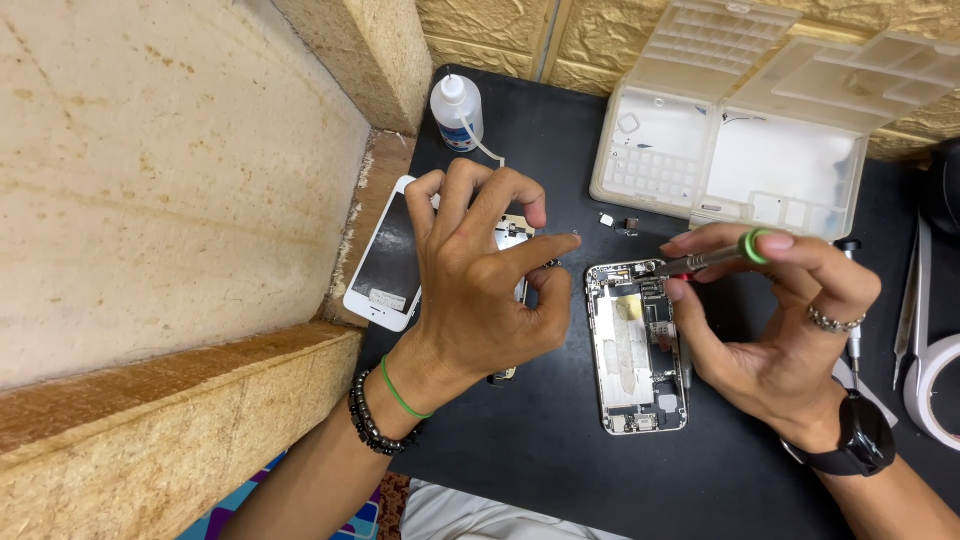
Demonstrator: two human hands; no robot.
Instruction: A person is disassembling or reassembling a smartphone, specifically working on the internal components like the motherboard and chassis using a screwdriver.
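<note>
Your right hand (775, 320) holds a slim screwdriver (715, 259) with a green ring at its cap; the grip is closed on it, thumb and forefinger pinching the shaft while the fingertip rests on the cap, and the tip points left to the top edge of the opened phone body (637, 345). That phone body lies flat on the black worktop (560, 440), its back down and its inner parts and pale battery area showing, just beside your right thumb. Your left hand (480, 270) hovers above a second phone part (512, 240), a metal-framed piece mostly hidden under your palm; the fingers are curled and spread, the forefinger and thumb close together near something too small to make out, so you cannot tell whether that grip holds anything. To the left of that hand a white phone screen (385, 262) lies with its glass up, partly over the worktop's edge. A small white squeeze bottle (457, 112) stands at the far side. A clear plastic parts box (740, 150) sits open beyond the phone body, and two tiny loose parts (620, 222) lie between them. Tweezers (910, 300) and a roll of tape (935, 385) lie at the far right.
</note>
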